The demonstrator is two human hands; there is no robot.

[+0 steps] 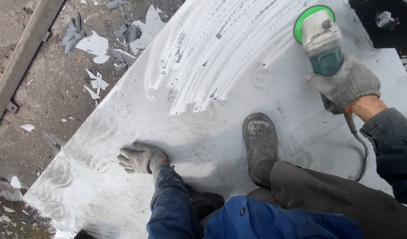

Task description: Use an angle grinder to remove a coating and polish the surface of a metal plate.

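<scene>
Right hand [348,83], gloved, is clenched round the body of the angle grinder [323,44], up at one o'clock, green disc [306,17] down on the metal sheet [123,177]. Bright swirl marks [212,53] fan out at twelve. Left hand [139,157], gloved too, lies flat and spread on the sheet at seven o'clock, gripping nothing. A dusty boot [260,141] is planted at centre (cable [362,150] trailing at four). Paint flakes [106,40] litter the ground at ten.

The left hand [139,158] lies on the metal sheet [123,132], the grinder [321,42] far right, scraps [110,40] beyond the sheet's left edge.
</scene>
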